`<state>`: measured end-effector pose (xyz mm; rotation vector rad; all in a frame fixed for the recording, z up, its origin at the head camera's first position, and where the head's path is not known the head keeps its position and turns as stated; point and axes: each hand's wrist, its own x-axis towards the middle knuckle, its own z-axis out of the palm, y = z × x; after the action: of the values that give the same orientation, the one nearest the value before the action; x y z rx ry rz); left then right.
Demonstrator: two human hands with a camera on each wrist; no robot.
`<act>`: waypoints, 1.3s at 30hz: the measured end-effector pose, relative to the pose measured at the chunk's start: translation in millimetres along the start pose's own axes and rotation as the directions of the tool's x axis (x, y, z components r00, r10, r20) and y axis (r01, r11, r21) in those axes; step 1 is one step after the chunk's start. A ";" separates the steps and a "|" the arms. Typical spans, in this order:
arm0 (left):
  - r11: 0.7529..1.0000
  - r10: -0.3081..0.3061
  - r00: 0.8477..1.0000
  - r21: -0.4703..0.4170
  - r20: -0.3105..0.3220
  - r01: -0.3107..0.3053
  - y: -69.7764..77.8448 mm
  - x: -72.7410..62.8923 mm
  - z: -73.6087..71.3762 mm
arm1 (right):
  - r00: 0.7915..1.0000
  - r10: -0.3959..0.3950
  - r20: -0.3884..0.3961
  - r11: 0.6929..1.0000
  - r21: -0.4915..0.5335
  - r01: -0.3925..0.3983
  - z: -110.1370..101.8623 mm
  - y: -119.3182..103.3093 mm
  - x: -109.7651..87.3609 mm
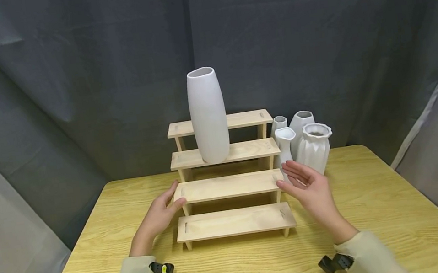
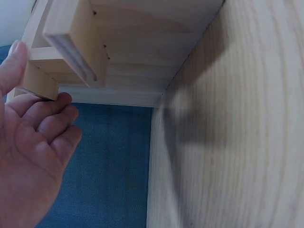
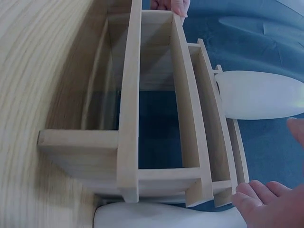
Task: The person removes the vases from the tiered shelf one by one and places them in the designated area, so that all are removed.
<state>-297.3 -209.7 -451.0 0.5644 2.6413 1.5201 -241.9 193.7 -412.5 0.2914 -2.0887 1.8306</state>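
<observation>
A four-step wooden display stand (image 1: 229,186) stands on the table. My left hand (image 1: 160,213) grips the left end of its second-lowest step, thumb at the front corner; in the left wrist view its fingers (image 2: 52,116) curl against the wood. Beside the stand's right end is my right hand (image 1: 311,189), fingers extended and palm turned inward, with nothing held. In the right wrist view that hand (image 3: 273,204) shows near the step ends. A tall white vase (image 1: 209,114) stands upright on the second step from the top.
Several smaller white vases cluster behind my right hand, among them a ruffled-rim vase (image 1: 315,149) and a slim-necked vase (image 1: 285,144). The wood-grain table (image 1: 104,244) extends on both sides of the stand. A dark grey curtain (image 1: 110,67) hangs behind.
</observation>
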 end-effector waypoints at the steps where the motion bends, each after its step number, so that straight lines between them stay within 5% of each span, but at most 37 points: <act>1: 1.000 0.000 1.000 0.000 0.000 0.000 0.0 0.0 -0.2 | 1.000 0.001 0.004 1.000 0.005 -0.001 1.1 -0.6 0.7; 39: 1.000 0.009 1.000 -0.012 0.000 -0.009 1.2 1.2 0.0 | 0.997 -0.017 0.070 0.996 0.089 0.011 41.5 -19.7 35.6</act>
<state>-298.1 -208.7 -449.9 0.5761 2.6307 1.5373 -272.3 152.5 -385.0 0.3980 -2.0497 1.9344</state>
